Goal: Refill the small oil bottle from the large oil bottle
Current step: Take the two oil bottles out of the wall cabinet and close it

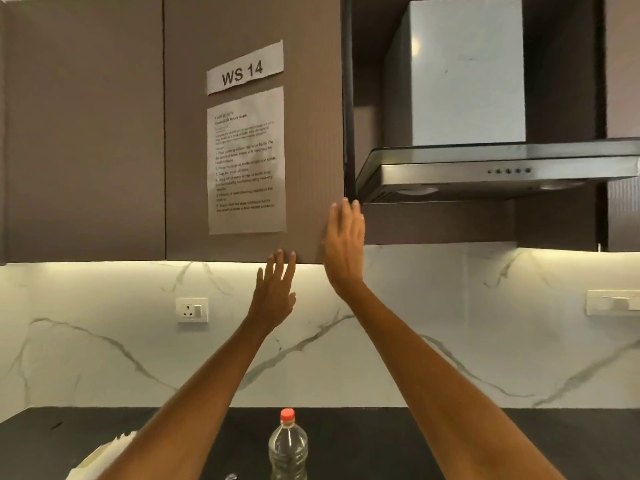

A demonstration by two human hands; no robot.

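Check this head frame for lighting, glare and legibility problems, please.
Head view: warm under-cabinet light washes the marble backsplash; soft glare on the hood chimney; the instruction sheet is too blurred to read in full, though the WS 14 label is clear; wide-angle bending at the edges; both hands sharp.

a: how many bottles do you count?
b: one bottle (287,445), with a red cap, at the bottom centre.
a: and hands?
b: two, the left hand (275,292) and the right hand (344,245), both in the middle.
a: papers on the cabinet?
b: two, the ws 14 label (245,68) and the printed sheet (246,161) under it.
a: sockets?
b: one wall socket (192,310), centre left.
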